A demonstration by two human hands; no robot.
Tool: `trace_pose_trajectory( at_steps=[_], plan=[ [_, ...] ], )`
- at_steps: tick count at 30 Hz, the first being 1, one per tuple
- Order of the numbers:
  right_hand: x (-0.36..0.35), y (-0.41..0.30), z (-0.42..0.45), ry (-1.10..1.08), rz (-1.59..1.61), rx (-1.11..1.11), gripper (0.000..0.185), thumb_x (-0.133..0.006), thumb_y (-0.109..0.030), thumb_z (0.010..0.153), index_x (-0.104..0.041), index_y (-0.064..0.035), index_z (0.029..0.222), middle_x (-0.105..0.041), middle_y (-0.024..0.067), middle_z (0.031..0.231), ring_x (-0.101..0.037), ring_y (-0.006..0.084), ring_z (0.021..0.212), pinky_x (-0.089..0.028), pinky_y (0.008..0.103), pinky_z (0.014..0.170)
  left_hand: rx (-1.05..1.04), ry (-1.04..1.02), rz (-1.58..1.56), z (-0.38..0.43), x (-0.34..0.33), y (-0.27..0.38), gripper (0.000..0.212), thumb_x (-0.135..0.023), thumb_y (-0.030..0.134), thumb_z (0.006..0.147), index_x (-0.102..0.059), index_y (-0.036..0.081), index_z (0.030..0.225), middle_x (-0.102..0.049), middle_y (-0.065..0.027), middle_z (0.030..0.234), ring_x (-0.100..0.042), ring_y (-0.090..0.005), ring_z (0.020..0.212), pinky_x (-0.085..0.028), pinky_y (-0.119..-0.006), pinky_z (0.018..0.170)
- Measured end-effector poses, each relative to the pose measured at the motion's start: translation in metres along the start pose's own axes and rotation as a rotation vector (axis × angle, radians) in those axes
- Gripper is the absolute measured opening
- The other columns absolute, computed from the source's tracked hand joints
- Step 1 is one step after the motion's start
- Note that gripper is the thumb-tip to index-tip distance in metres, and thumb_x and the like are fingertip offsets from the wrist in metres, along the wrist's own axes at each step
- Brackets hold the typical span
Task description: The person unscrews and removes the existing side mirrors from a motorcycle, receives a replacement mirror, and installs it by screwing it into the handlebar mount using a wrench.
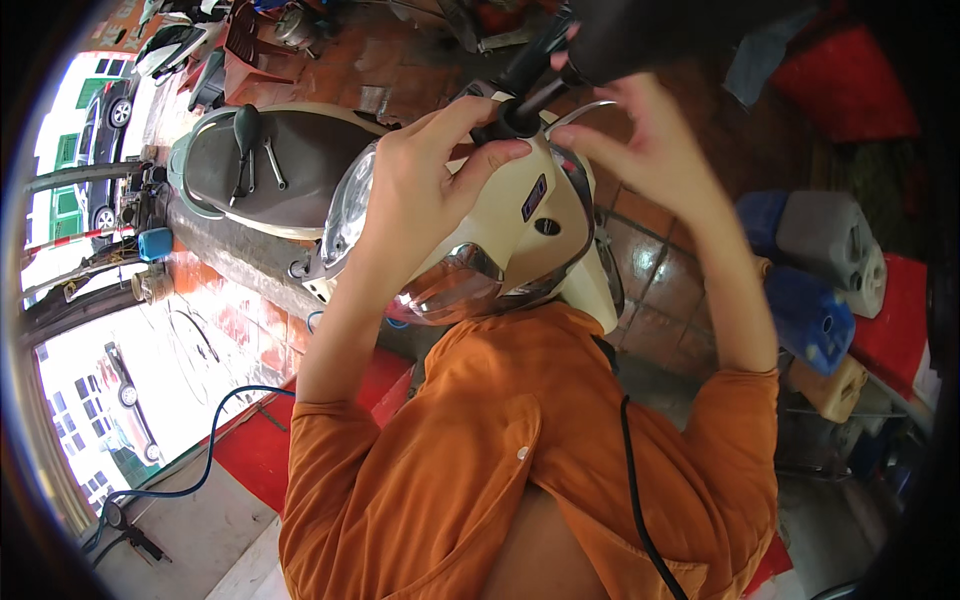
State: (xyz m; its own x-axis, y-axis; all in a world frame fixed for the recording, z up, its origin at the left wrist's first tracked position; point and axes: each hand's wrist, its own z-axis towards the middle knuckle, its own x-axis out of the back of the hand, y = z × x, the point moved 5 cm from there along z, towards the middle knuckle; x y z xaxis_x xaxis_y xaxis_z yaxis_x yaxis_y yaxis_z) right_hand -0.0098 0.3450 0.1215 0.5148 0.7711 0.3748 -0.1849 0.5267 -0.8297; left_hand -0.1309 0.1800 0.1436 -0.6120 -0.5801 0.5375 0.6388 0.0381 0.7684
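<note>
A cream motor scooter (487, 232) stands before me, its front bodywork against my orange shirt. My left hand (450, 150) has its thumb and fingers around a black rubber-like collar (512, 124) at the handlebar, under the stem of a dark mirror. Just right of the stem, my right hand (637, 131) is raised with thumb and fingers apart, beside a curved metal lever (592, 109); whether it touches the lever cannot be told. On the dark seat (315, 146) lie another mirror (246, 131) and a wrench (275, 161). The raised mirror's head is mostly in shadow.
Blue, grey and tan plastic jerrycans (810, 315) stand on the right. A blue hose (214, 439) runs across the lower left to a gauge with a nozzle (135, 532). A red plastic chair (251, 56) is at the upper left, over a tiled floor. A black cable (634, 480) hangs over my shirt.
</note>
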Motion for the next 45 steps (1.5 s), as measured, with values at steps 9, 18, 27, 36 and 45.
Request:
trace_pose_trajectory(
  at_steps=[9,18,27,36,45],
  plan=[
    [-0.039,0.044,-0.05,0.257,-0.678,-0.008,0.047,-0.067,-0.041,0.09,-0.061,-0.0149,0.129,-0.063,0.0063,0.128,-0.049,0.0303,0.133,-0.022,0.0541,0.111,-0.077,0.055,0.163,-0.005,0.007,0.003,0.034,-0.085,0.019,0.076,-0.068,0.003,0.101,-0.073,-0.0103,0.088,-0.071,-0.0252,0.075,-0.052,-0.034,0.062],
    [0.013,0.131,-0.08,0.159,-0.342,-0.226,0.048,-0.06,-0.028,0.096,-0.053,-0.0091,0.139,-0.054,0.0179,0.138,-0.046,0.0349,0.135,-0.027,0.0463,0.115,-0.111,-0.298,-0.018,0.023,0.003,0.009,0.027,-0.077,0.006,0.08,-0.068,-0.001,0.104,-0.072,-0.0122,0.108,-0.071,-0.0201,0.092,-0.055,-0.032,0.079],
    [-0.008,-0.038,-0.021,-0.112,0.044,0.413,0.062,-0.078,-0.013,0.08,-0.057,-0.0083,0.138,-0.047,0.011,0.151,-0.033,0.0383,0.146,-0.033,0.0478,0.115,-0.314,-0.33,0.092,0.001,0.006,0.009,0.041,-0.073,0.003,0.076,-0.066,0.011,0.116,-0.069,-0.0115,0.112,-0.064,-0.0314,0.116,-0.054,-0.045,0.086],
    [-0.033,-0.113,0.008,-0.6,-0.356,0.623,0.021,-0.069,-0.011,0.071,-0.072,-0.0085,0.092,-0.069,0.0003,0.099,-0.064,0.0235,0.106,-0.051,0.0384,0.09,-0.556,-0.346,0.192,-0.001,0.009,-0.001,0.043,-0.069,0.013,0.088,-0.058,0.005,0.129,-0.068,-0.0137,0.118,-0.052,-0.0315,0.133,-0.041,-0.044,0.105],
    [-0.051,-0.125,0.016,-0.362,-0.551,0.716,0.018,-0.073,-0.018,0.075,-0.064,-0.0123,0.088,-0.062,-0.0006,0.084,-0.062,0.0188,0.08,-0.052,0.0318,0.065,-0.534,-0.065,0.076,-0.01,-0.011,-0.004,0.043,-0.073,0.014,0.077,-0.065,0.008,0.119,-0.063,-0.0077,0.125,-0.054,-0.0339,0.127,-0.043,-0.041,0.1]
  ],
)
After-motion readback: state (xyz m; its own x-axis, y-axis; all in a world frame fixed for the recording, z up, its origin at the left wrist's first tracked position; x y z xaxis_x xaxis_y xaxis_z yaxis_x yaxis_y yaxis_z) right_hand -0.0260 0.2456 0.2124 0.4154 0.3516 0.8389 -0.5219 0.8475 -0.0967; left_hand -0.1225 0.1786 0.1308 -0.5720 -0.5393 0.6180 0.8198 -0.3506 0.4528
